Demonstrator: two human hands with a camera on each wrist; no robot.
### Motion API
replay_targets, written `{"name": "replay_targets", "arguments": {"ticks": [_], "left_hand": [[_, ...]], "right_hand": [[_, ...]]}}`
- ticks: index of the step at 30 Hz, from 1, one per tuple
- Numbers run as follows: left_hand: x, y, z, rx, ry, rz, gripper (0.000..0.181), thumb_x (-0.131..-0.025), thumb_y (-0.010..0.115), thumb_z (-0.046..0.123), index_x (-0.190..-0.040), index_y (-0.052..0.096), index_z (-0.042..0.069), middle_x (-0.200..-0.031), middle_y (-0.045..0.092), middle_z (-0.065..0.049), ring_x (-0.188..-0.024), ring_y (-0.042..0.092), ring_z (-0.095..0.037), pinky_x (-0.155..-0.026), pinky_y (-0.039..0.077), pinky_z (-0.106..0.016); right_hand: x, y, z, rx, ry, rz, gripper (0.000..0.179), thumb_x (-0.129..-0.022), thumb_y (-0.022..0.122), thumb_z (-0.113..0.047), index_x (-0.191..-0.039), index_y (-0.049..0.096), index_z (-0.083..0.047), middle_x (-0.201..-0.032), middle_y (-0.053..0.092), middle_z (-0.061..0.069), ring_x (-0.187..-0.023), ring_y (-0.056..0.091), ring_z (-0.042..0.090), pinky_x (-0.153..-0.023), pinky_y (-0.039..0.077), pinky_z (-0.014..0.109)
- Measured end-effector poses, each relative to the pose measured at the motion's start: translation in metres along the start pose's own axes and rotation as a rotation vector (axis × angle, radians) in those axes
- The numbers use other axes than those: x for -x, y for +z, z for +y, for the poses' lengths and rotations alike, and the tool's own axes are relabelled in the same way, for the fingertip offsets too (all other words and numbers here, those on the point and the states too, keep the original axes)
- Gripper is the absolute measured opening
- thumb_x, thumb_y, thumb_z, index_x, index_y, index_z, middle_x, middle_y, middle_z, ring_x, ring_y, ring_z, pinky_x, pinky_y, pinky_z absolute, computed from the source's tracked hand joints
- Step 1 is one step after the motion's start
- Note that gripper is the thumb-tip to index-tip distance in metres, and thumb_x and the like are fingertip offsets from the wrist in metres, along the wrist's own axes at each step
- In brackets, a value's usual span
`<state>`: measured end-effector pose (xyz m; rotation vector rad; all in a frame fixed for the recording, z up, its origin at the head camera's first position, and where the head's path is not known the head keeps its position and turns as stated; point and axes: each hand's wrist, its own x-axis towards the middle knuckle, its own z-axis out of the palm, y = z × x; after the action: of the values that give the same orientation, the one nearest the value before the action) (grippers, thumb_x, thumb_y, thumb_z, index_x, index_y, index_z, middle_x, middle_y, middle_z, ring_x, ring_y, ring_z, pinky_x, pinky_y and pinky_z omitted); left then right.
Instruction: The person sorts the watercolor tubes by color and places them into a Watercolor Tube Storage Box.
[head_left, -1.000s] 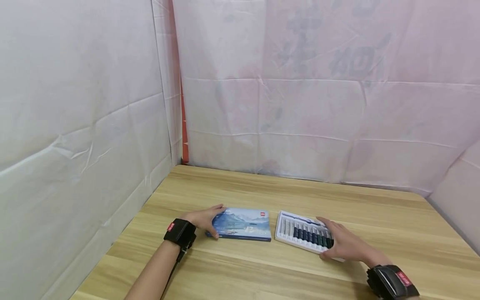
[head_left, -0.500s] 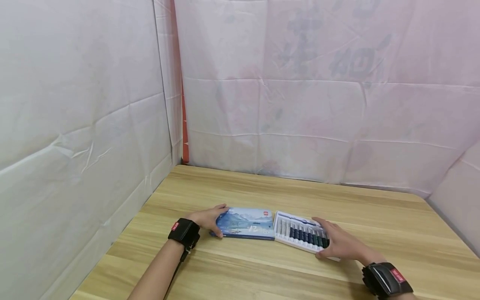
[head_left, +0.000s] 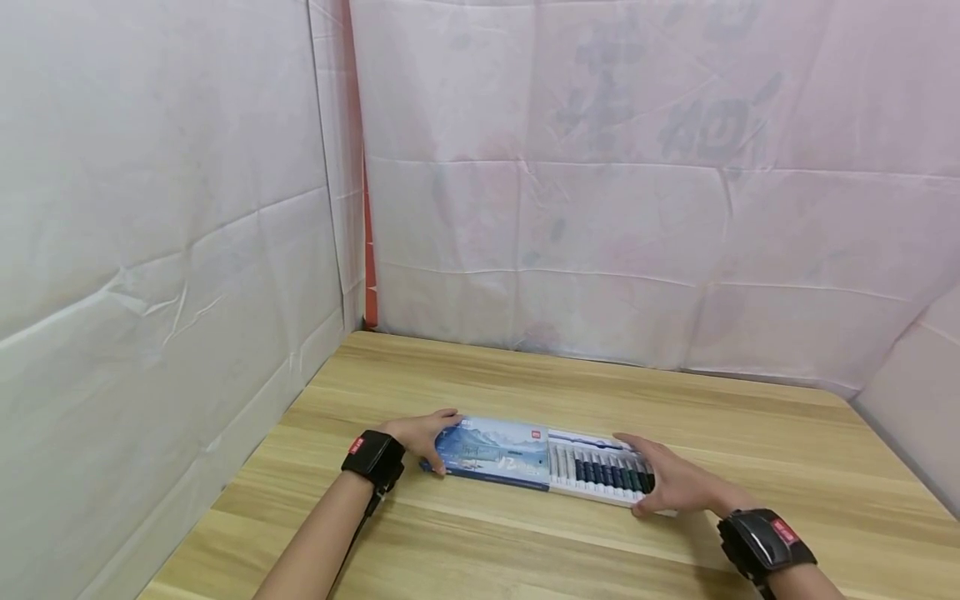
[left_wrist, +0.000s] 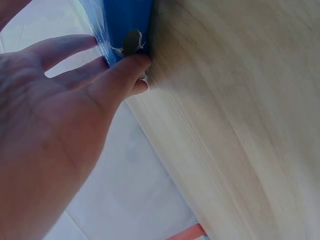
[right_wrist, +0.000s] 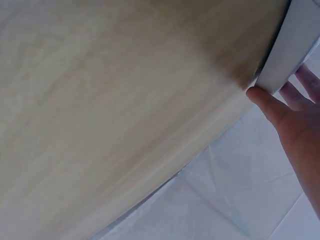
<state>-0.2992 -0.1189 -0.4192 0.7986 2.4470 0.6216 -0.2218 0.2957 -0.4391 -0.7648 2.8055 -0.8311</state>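
Observation:
My left hand (head_left: 420, 437) grips the left end of a flat blue cardboard box sleeve (head_left: 495, 450) printed with a lake and mountains. In the left wrist view, the thumb lies at the blue end of the sleeve (left_wrist: 125, 20), beside a dark notch. My right hand (head_left: 671, 475) holds the right end of a shallow white tray (head_left: 592, 496) between thumb and fingers. Paint tubes (head_left: 607, 473) with dark caps lie in a row in it. The tray's left end meets the sleeve's right end, the two in line. A white tray wall (right_wrist: 287, 45) shows in the right wrist view.
Both things lie on a wood-grain table (head_left: 465, 542). A white sheet wall (head_left: 187, 275) runs along its left side, and a pinkish sheet (head_left: 622, 217) hangs behind the back edge. Black camera straps (head_left: 373, 458) sit on the wrists.
The right hand has moved the tray left and turned it into line with the sleeve. The left hand has shifted the sleeve slightly right and angled it, closing the gap between them.

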Motion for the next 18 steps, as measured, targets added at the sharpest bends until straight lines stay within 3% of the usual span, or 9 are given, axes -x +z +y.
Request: {"name": "replay_targets", "arguments": {"ticks": [11,18], "left_hand": [[-0.003,0.002,0.004,0.021,0.069,-0.012,0.090,-0.072,0.079,0.009,-0.144,0.026,0.005,-0.148,0.015,-0.015,-0.134,0.018,-0.032,-0.100,0.031,-0.044],[-0.006,0.004,-0.008,0.074,0.054,0.009,0.095,-0.071,0.080,0.013,-0.146,0.021,0.005,-0.150,0.007,-0.016,-0.135,0.011,-0.032,-0.104,0.024,-0.045]], "right_hand": [[-0.007,0.003,-0.002,-0.006,0.019,-0.010,0.100,-0.058,0.084,-0.033,-0.138,0.033,-0.003,-0.135,0.036,0.025,-0.121,0.032,0.042,-0.093,0.025,0.064],[-0.002,0.001,-0.004,0.053,-0.039,0.022,0.101,-0.059,0.084,-0.035,-0.137,0.032,0.001,-0.134,0.035,0.029,-0.120,0.032,0.047,-0.091,0.026,0.066]]}}
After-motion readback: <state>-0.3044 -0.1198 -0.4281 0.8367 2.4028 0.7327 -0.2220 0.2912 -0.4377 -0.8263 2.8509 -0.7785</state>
